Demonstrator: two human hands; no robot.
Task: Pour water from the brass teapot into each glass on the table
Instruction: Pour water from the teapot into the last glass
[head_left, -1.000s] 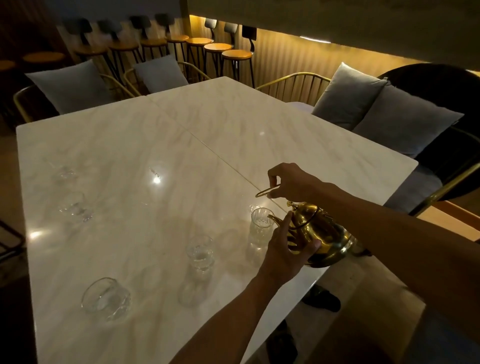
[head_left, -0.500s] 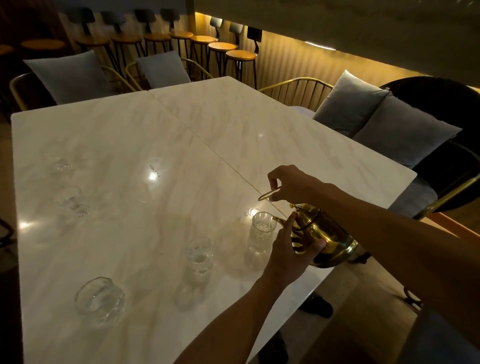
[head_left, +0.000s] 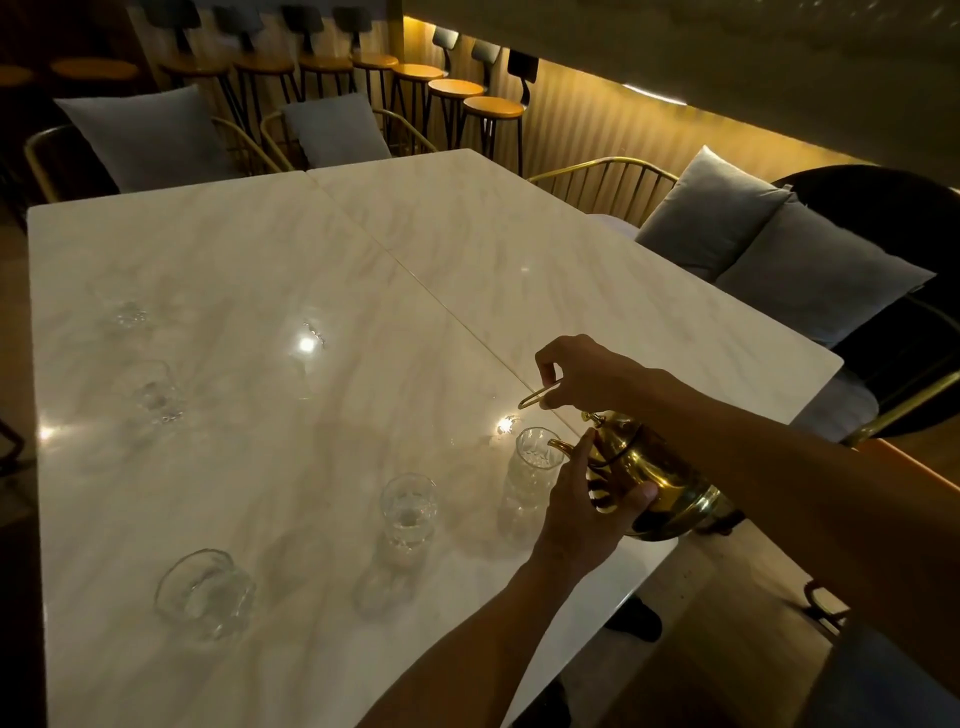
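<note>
Marble table (head_left: 467, 260), far glasses (head_left: 148, 387) faint

— What sort of place are you standing in?

— I am thinking it is a café or a restaurant with a bar. A row of bar stools (head_left: 457, 91) with round wooden seats is standing along the ribbed wall (head_left: 587, 130), and warm light is glowing from under a counter edge there.

— And around you?

— Two marble tables (head_left: 260, 312) are standing pushed together. Gold wire chairs (head_left: 597, 176) with grey cushions (head_left: 711, 208) are waiting around them, and several glasses (head_left: 408, 512) are sitting ready on the marble.
</note>
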